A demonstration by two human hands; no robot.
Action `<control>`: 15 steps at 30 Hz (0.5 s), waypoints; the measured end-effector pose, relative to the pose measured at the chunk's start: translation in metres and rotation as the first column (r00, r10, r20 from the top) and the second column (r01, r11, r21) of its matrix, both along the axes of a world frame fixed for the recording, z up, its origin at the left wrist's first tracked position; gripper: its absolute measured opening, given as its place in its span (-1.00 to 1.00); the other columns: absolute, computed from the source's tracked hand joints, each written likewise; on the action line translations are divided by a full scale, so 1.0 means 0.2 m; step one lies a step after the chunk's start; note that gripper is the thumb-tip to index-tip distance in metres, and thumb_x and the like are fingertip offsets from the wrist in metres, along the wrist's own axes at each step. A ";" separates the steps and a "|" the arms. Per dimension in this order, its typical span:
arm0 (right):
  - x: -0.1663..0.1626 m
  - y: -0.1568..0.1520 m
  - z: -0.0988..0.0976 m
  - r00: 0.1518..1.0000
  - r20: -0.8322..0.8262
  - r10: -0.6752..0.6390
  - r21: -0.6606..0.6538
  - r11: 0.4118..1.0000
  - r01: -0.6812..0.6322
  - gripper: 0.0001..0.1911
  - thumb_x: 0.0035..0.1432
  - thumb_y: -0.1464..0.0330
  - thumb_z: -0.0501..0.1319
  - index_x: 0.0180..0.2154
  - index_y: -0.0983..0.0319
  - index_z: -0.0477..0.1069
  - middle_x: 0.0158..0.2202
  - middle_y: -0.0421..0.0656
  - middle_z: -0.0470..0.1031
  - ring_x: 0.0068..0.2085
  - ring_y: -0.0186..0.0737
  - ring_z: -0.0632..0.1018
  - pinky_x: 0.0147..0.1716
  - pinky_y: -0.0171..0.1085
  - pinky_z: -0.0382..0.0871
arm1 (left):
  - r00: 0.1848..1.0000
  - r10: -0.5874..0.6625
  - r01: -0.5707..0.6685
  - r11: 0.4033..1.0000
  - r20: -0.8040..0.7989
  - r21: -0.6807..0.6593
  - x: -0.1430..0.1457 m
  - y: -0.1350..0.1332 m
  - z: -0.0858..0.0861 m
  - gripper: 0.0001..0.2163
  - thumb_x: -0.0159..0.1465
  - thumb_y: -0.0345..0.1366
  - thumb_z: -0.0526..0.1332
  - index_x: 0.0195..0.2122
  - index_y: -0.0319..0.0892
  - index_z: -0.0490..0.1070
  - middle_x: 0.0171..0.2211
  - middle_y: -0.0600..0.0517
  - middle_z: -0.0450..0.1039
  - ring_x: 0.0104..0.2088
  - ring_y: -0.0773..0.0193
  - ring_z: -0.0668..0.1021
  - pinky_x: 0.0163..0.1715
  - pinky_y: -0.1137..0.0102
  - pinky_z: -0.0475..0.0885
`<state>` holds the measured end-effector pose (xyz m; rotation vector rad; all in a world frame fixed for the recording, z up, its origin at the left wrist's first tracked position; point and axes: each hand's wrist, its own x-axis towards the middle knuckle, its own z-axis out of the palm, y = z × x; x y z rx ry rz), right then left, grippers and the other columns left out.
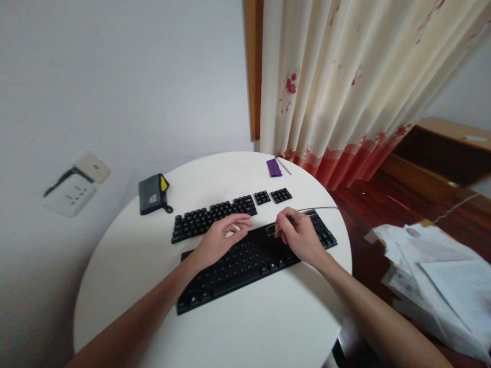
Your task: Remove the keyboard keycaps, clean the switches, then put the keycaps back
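A black keyboard (245,260) lies at a slant on the round white table, with most of its keycaps off and bare key stems showing. My right hand (297,232) is closed over the keyboard's upper right part, pinching a thin wire tool (270,231) that looks like a keycap puller; its far end is hard to make out. Over the keyboard's upper middle, my left hand (226,237) has its fingers loosely curved and apart from the thumb, with nothing in it. Behind the keyboard, removed black keycaps (210,217) sit in rows, with two smaller keycap groups (281,195) to their right.
A dark zip pouch (151,194) with something yellow inside stands at the table's left edge. At the back lie a folded purple cloth (273,167) and a thin brush-like stick (284,165). Papers and plastic bags (441,276) are piled right of the table.
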<state>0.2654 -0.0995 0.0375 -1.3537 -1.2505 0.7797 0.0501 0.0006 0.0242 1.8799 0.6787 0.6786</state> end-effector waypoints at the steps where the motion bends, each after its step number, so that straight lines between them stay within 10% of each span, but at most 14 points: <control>1: -0.04 0.03 0.02 0.999 0.012 0.038 0.017 0.999 -0.038 -0.68 0.34 0.17 0.09 -0.41 0.20 0.33 -0.56 -0.26 0.44 -0.60 -0.38 0.36 -0.57 -0.38 0.21 | 0.999 -0.032 0.034 0.998 0.037 -0.061 0.00 -0.01 0.00 -0.67 0.28 -0.24 0.27 0.06 -0.16 0.41 -0.07 -0.09 0.55 -0.13 0.20 0.58 -0.10 0.29 0.49; 10: -0.24 0.23 0.00 0.989 0.086 0.121 0.059 0.990 -0.127 -0.64 0.35 0.18 0.07 -0.41 0.22 0.42 -0.44 -0.20 0.50 -0.42 -0.30 0.51 -0.40 -0.34 0.36 | 0.985 0.102 -0.082 0.987 0.142 -0.137 -0.03 0.04 -0.04 -0.83 0.25 -0.25 0.30 -0.19 -0.21 0.51 -0.22 -0.05 0.59 -0.18 0.19 0.61 -0.07 0.29 0.50; 15: -0.25 0.25 -0.16 0.968 -0.211 0.134 -0.117 0.980 -0.161 -0.55 0.26 0.03 0.13 -0.29 0.28 0.51 -0.39 -0.08 0.58 -0.34 -0.15 0.61 -0.35 -0.25 0.53 | 0.984 0.154 -0.157 0.987 0.084 0.019 -0.01 0.04 -0.10 -0.90 0.28 -0.33 0.25 -0.24 -0.20 0.54 -0.25 -0.04 0.58 -0.21 0.21 0.60 -0.13 0.31 0.50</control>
